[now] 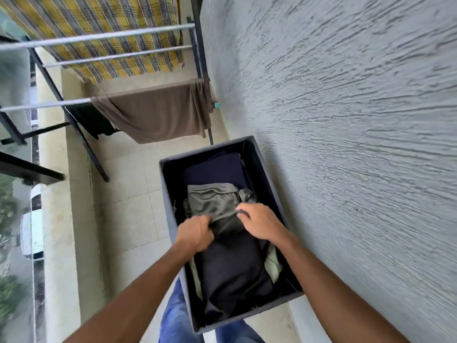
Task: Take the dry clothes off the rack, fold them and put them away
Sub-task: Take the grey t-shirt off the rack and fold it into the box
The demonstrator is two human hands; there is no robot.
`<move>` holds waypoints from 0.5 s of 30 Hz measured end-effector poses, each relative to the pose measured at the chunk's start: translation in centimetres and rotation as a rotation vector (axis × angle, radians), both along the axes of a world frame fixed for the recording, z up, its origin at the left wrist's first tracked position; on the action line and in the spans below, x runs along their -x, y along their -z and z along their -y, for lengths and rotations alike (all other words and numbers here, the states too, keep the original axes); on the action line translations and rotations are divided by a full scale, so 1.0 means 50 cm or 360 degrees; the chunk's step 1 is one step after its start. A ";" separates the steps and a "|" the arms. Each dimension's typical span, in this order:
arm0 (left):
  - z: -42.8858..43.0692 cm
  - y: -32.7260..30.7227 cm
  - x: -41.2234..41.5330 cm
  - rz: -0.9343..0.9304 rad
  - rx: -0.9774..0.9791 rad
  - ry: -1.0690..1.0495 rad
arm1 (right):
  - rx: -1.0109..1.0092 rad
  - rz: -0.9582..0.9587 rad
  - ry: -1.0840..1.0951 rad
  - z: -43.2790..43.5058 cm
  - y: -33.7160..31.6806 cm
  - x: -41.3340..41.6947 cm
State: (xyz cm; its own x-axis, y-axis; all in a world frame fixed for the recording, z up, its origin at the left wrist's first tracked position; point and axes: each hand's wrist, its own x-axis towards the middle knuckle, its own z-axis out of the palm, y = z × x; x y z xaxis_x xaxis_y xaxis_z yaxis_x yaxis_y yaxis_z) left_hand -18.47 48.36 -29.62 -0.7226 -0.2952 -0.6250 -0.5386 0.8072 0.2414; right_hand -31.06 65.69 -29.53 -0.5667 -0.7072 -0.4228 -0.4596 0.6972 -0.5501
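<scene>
Both hands in the grey bin [170, 206]: left hand [195, 233] gripping the folded olive garment [215, 201], right hand [259, 221] pinching its right edge, likely seating it flat on the dark stack; brown cloth [158, 112] on rack [99, 37], far left

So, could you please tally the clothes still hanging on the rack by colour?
Yellow checked cloth: 1
Brown cloth: 1
Black garment: 1
Total: 3
</scene>
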 end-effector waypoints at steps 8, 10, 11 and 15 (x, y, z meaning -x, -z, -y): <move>0.172 0.030 0.158 0.0010 0.0372 0.0226 | -0.0067 -0.0236 0.0340 0.142 0.059 0.127; 0.169 0.050 0.157 0.0019 0.0438 0.0274 | -0.0105 -0.0469 0.0475 0.142 0.075 0.106; 0.162 0.059 0.152 0.0007 0.0464 0.0329 | -0.0080 -0.0579 0.0583 0.139 0.078 0.085; 0.102 0.056 0.106 -0.0229 0.0312 0.0405 | 0.0132 -0.0496 0.1358 0.106 0.079 -0.045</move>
State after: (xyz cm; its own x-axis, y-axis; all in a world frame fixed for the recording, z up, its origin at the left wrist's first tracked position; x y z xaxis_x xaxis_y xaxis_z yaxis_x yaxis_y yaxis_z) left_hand -23.80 43.24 -32.44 -0.8651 -0.1987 -0.4606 -0.2861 0.9497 0.1276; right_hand -28.83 60.38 -33.50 -0.9915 -0.0169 -0.1292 0.0576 0.8327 -0.5508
